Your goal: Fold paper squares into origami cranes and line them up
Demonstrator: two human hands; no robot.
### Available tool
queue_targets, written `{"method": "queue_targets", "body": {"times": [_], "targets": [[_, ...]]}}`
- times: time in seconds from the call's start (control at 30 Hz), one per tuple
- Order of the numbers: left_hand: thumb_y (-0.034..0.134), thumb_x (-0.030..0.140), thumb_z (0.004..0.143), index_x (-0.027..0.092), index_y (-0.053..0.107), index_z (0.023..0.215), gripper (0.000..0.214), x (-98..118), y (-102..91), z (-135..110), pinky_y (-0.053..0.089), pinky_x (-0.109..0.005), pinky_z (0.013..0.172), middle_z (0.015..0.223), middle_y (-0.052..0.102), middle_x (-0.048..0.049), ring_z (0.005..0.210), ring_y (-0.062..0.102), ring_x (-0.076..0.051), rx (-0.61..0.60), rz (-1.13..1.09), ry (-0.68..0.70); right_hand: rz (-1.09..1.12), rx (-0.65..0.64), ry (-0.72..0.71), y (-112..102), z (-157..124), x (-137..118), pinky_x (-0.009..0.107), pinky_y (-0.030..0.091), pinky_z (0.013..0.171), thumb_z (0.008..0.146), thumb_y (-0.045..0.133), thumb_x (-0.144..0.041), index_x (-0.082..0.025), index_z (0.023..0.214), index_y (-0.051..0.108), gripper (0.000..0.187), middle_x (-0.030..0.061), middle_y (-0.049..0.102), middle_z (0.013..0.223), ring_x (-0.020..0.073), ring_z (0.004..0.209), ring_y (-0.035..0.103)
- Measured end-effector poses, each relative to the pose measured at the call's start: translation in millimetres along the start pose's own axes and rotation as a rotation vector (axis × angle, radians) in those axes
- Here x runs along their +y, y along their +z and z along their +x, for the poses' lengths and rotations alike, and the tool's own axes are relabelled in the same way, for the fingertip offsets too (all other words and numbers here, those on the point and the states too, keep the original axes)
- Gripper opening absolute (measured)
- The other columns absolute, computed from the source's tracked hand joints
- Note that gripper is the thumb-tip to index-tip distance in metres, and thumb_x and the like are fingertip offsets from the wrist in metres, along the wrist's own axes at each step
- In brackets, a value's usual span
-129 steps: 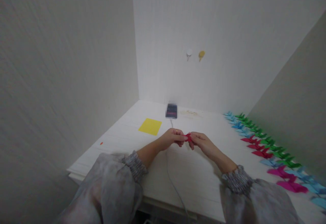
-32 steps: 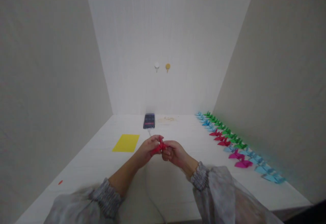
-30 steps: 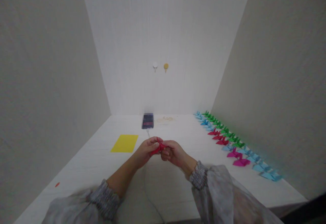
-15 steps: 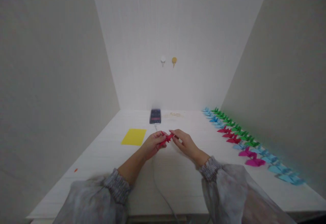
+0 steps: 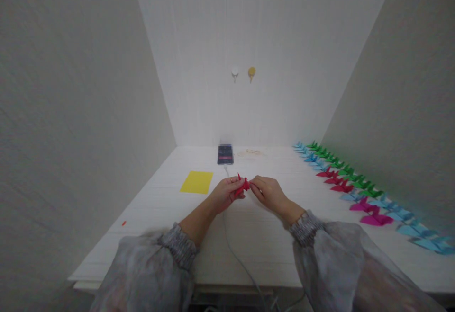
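Observation:
A small red folded paper crane is held above the middle of the white table. My left hand pinches its body between thumb and fingers. At its right end, my right hand has thumb and forefinger closed on a tip of the paper. The fingers hide part of the crane. To the left of my left hand, a flat yellow sheet of square paper lies on the table.
Rows of green paper cranes, with blue, red and magenta ones, line the table's right side. A phone with a white cable sits near the back wall. Two hooks hang there. A small orange scrap lies left.
The camera view has shifted, so the scene appears moved to the right and slightly up. My right fingers have closed on the crane's right tip. The crane has turned a little.

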State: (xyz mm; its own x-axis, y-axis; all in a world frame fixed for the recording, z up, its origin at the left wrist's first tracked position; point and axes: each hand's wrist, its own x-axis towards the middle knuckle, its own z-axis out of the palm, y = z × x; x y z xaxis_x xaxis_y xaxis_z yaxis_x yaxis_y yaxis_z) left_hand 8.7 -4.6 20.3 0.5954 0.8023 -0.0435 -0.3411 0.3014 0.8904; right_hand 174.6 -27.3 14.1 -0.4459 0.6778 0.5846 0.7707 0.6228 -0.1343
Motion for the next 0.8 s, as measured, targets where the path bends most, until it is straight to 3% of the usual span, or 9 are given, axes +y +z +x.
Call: {"method": "queue_targets", "body": {"times": [0.23,0.57,0.8], "targets": [[0.064,0.031,0.065,0.009,0.060,0.069,0.023,-0.9,-2.3,0.7,0.037,-0.017,0.050,0.066,0.057,-0.0026,0.050,0.044,-0.003,0.027,0.033,0.000,0.089,-0.041,0.205,1.7,3.0,-8.2,0.022,0.028,0.051,0.079,0.041,-0.020,-0.017,0.061,0.057,0.024,0.0017,0.055,0.056,0.0113,0.051,0.046],[0.061,0.033,0.067,0.010,0.057,0.067,0.023,-0.1,-2.3,0.6,0.036,-0.019,0.049,0.061,0.054,0.0001,0.045,0.042,-0.003,0.012,0.082,0.017,0.403,-0.083,0.362,3.1,1.0,6.1,0.020,0.030,0.048,0.076,0.042,-0.020,-0.016,0.056,0.059,0.027,-0.0021,0.054,0.049,0.0088,0.045,0.046],[0.063,0.033,0.065,0.009,0.057,0.068,0.025,-2.7,-4.3,3.3,0.034,-0.018,0.048,0.061,0.053,-0.0003,0.046,0.041,-0.003,0.053,0.073,0.054,0.367,-0.175,0.457,9.0,0.3,8.3,0.020,0.028,0.043,0.076,0.043,-0.025,-0.018,0.056,0.061,0.029,-0.0022,0.055,0.045,0.0086,0.041,0.044]]}}
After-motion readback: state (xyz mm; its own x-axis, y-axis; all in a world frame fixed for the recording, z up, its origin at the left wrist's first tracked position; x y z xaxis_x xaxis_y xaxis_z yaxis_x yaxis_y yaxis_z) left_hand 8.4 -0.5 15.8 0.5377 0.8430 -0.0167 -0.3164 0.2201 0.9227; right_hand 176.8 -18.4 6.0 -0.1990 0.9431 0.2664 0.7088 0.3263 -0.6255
